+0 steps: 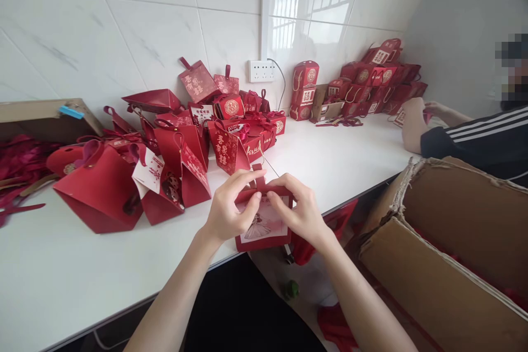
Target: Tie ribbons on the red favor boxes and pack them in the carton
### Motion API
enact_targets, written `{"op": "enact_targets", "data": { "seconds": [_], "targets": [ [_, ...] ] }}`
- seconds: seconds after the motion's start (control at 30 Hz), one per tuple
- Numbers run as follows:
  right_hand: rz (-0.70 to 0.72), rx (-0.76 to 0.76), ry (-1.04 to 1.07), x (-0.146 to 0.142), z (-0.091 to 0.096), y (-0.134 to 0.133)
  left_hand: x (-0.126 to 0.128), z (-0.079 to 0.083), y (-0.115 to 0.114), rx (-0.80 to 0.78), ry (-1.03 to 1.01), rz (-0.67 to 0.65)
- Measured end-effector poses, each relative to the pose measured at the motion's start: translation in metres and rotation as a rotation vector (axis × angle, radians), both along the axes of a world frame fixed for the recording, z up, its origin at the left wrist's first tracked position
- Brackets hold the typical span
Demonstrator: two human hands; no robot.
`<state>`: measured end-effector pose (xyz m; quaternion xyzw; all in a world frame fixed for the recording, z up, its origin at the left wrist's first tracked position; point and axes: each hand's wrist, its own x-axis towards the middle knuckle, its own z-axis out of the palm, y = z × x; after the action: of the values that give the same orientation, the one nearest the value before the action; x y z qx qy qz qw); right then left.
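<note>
A small red gift box (261, 226) with a pale picture panel on its front hangs over the front edge of the white counter (61, 280). My left hand (229, 206) pinches its top from the left, fingers closed on the red ribbon at the flap. My right hand (299, 209) grips the top right corner of the same box, fingers curled. Both thumbs meet at the middle of the box's upper edge.
A heap of red gift boxes (173, 143) with ribbon handles covers the counter's left and middle. More stacked red boxes (371, 85) stand at the far right by the wall socket (261, 71). Another person's arm (466, 140) rests on the counter at right. An open cardboard carton (449, 264) stands below right.
</note>
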<state>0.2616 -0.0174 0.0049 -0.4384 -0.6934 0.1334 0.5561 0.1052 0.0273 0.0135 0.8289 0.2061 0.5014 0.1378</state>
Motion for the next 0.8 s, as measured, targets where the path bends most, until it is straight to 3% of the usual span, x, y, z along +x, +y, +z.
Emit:
{"op": "enact_targets", "data": {
  "seconds": [0.2,0.37,0.53,0.8],
  "targets": [
    [-0.104,0.106,0.105,-0.012,-0.016,0.008,0.005,-0.009,-0.001,0.074,-0.073,0.077],
    [-0.127,0.152,0.082,-0.015,-0.017,0.009,0.005,-0.016,-0.001,0.063,-0.180,0.065],
    [-0.133,0.150,0.069,-0.014,-0.018,0.008,0.005,-0.012,-0.003,0.039,-0.088,0.061],
    [-0.149,0.174,0.090,-0.016,-0.019,0.007,0.003,-0.010,-0.002,-0.009,-0.110,0.005]
  ]
}}
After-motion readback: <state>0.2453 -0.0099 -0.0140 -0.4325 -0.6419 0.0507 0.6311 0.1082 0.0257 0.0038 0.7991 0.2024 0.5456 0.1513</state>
